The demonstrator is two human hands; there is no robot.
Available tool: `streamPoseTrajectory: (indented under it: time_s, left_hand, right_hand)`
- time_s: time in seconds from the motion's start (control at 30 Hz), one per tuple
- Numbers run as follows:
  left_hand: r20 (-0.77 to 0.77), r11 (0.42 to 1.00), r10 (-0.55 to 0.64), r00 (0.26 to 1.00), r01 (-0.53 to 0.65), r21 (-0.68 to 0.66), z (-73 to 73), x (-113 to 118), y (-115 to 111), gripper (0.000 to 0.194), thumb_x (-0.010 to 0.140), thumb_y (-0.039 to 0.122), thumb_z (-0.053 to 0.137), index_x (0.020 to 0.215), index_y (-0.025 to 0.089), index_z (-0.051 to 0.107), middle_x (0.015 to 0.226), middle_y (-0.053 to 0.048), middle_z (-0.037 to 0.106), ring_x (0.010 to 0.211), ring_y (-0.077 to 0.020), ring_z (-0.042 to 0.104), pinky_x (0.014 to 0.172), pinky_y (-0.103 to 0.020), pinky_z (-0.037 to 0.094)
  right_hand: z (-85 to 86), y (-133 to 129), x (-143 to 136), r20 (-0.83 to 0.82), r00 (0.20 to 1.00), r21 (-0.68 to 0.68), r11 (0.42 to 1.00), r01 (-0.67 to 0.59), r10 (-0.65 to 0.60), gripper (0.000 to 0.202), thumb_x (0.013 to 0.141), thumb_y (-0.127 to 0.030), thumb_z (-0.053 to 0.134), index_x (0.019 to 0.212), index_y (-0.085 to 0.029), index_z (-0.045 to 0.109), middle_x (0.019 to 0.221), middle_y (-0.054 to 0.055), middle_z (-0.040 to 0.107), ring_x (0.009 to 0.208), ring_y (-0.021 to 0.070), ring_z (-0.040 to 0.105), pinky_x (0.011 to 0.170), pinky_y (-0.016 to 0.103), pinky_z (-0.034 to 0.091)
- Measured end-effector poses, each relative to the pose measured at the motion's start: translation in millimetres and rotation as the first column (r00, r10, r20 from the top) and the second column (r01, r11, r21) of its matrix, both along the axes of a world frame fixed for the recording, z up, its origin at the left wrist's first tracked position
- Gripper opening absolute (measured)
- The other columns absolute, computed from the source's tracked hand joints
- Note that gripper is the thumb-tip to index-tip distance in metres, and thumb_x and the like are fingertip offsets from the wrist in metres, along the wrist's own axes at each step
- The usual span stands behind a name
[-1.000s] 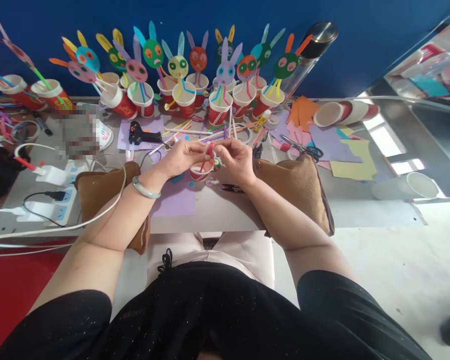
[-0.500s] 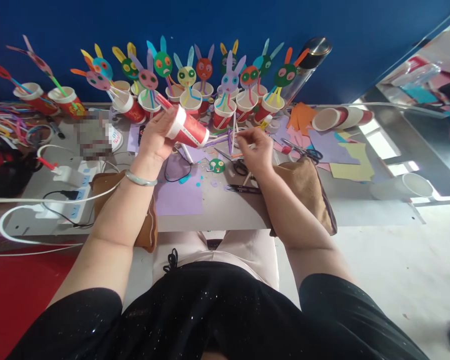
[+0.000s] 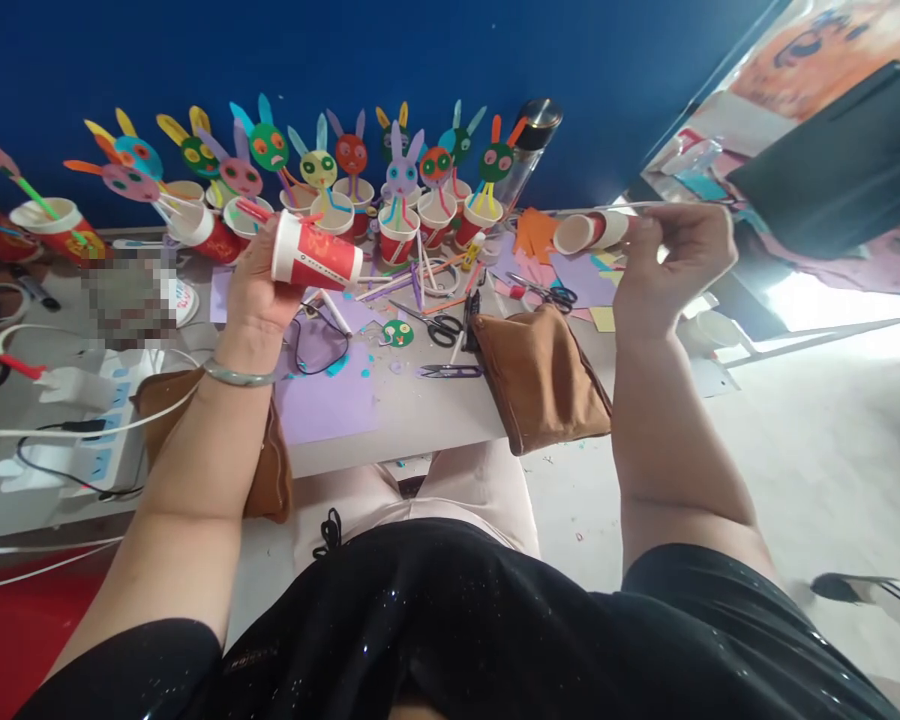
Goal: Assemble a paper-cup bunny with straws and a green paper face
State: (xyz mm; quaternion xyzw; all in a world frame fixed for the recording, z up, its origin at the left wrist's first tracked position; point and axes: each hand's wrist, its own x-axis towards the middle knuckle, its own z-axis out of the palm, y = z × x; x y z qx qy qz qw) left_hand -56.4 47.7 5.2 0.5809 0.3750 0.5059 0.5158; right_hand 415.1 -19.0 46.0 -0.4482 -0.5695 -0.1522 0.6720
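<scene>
My left hand (image 3: 251, 285) grips a red-and-white paper cup (image 3: 319, 255), tipped on its side with the white rim towards my palm. A slim red stick (image 3: 253, 210) shows just above those fingers; I cannot tell if it is held too. My right hand (image 3: 675, 265) is raised at the right, its thumb and fingers curled together by the far end of some nested paper cups (image 3: 576, 236) lying on their side. Whatever is between those fingertips is hidden. Paper rabbit heads (image 3: 402, 175) on bent stems stand in a row of red cups (image 3: 399, 243) behind.
Scissors (image 3: 442, 328), thread snips (image 3: 450, 371), a green paper face (image 3: 397, 333) and purple paper (image 3: 326, 395) lie in the middle. A brown pouch (image 3: 547, 375) overhangs the front edge. Left are a power strip (image 3: 112, 430) and cables; a clear bottle (image 3: 525, 150) stands behind.
My right hand has gone from the white and purple stems in the middle to the nested cups at the right. The view has swung right; my left hand keeps the cup, now turned more level.
</scene>
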Motion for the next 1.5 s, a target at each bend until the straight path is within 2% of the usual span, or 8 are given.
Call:
streamPoseTrajectory:
  time_s: [0.23, 0.57, 0.77, 0.97, 1.1, 1.2, 1.33, 1.5]
  left_hand:
    - [0.353, 0.993, 0.116, 0.928, -0.116, -0.023, 10.6, 15.2, -18.1, 0.029, 0.078, 0.063, 0.083, 0.097, 0.042, 0.077, 0.103, 0.012, 0.084, 0.137, -0.0248, 0.061, 0.116, -0.045, 0.054]
    - [0.475, 0.966, 0.180, 0.861, -0.064, -0.250, 14.5, 40.8, -39.5, 0.016, 0.088, 0.038, 0.085, 0.091, 0.024, 0.078, 0.096, -0.004, 0.084, 0.105, -0.0234, 0.079, 0.084, -0.029, 0.063]
    - [0.439, 0.955, 0.144, 0.887, -0.008, -0.297, 13.8, 43.9, -42.6, 0.012, 0.092, 0.029, 0.082, 0.090, 0.017, 0.079, 0.085, -0.002, 0.081, 0.089, -0.0187, 0.080, 0.077, -0.026, 0.060]
    - [0.389, 0.945, 0.052, 0.920, 0.081, -0.318, 18.2, 49.1, -55.0, 0.014, 0.090, 0.027, 0.082, 0.086, 0.015, 0.080, 0.085, -0.006, 0.081, 0.072, -0.0181, 0.076, 0.074, -0.030, 0.059]
    - [0.305, 0.925, -0.058, 0.951, 0.166, -0.342, 20.7, 52.9, -65.2, 0.016, 0.091, 0.030, 0.081, 0.089, 0.013, 0.082, 0.082, -0.008, 0.079, 0.074, -0.0224, 0.077, 0.075, -0.034, 0.058]
    - [0.315, 0.912, -0.212, 0.925, 0.303, -0.276, 19.8, 54.6, -70.0, 0.025, 0.078, 0.037, 0.091, 0.085, 0.014, 0.082, 0.096, -0.011, 0.082, 0.080, -0.0255, 0.079, 0.074, -0.036, 0.059]
    - [0.285, 0.888, -0.351, 0.892, 0.413, -0.201, 17.7, 54.0, -70.5, 0.040, 0.069, 0.047, 0.098, 0.085, 0.013, 0.084, 0.119, -0.016, 0.081, 0.079, -0.0205, 0.077, 0.072, -0.033, 0.058]
    - [0.262, 0.898, -0.367, 0.892, 0.414, -0.150, 20.2, 53.3, -70.5, 0.037, 0.073, 0.050, 0.096, 0.087, 0.016, 0.086, 0.147, -0.015, 0.072, 0.085, -0.0182, 0.077, 0.079, -0.033, 0.060]
  right_hand:
    - [-23.1, 11.0, 25.2, -0.049, 0.974, -0.553, 0.819, 0.157, -0.220, 0.025, 0.082, 0.001, 0.064, 0.074, -0.022, 0.068, 0.069, 0.003, 0.071, 0.061, 0.0113, 0.059, 0.065, 0.031, 0.046]
    - [-57.4, 101.6, -28.0, 0.419, 0.899, -0.870, 0.340, 0.357, 0.128, 0.039, 0.092, -0.022, 0.067, 0.129, -0.017, 0.078, 0.131, 0.018, 0.077, 0.121, 0.0340, 0.072, 0.107, 0.046, 0.054]
    - [-67.7, 135.5, -37.6, 0.408, 0.903, -0.898, 0.239, 0.369, 0.138, 0.029, 0.092, -0.024, 0.072, 0.119, -0.014, 0.078, 0.141, 0.023, 0.070, 0.128, 0.0370, 0.067, 0.111, 0.049, 0.051]
    - [-50.2, 122.2, -27.9, 0.307, 0.944, -0.873, 0.359, 0.329, -0.119, 0.016, 0.094, -0.027, 0.067, 0.097, -0.012, 0.072, 0.108, 0.018, 0.076, 0.111, 0.0284, 0.069, 0.102, 0.045, 0.053]
    - [-35.7, 87.8, -62.8, -0.258, 0.958, -0.660, 0.701, -0.270, 0.127, 0.024, 0.091, -0.044, 0.072, 0.097, -0.021, 0.069, 0.093, 0.005, 0.074, 0.092, 0.0206, 0.070, 0.087, 0.039, 0.059]
    - [-30.0, 51.4, -113.0, -0.546, 0.673, -0.471, 0.481, -0.740, 0.499, 0.033, 0.080, -0.054, 0.081, 0.088, -0.025, 0.068, 0.091, 0.002, 0.075, 0.088, 0.0195, 0.071, 0.085, 0.037, 0.060]
    - [-28.0, 10.8, -168.6, -0.729, 0.371, -0.313, 0.202, -0.928, 0.576, 0.043, 0.073, -0.062, 0.086, 0.091, -0.026, 0.071, 0.101, 0.003, 0.079, 0.105, 0.0255, 0.075, 0.098, 0.042, 0.062]
    - [-34.7, 0.2, -185.0, -0.814, 0.285, -0.223, 0.180, -0.958, 0.506, 0.057, 0.075, -0.081, 0.081, 0.095, -0.028, 0.070, 0.114, 0.005, 0.082, 0.121, 0.0296, 0.073, 0.104, 0.047, 0.062]
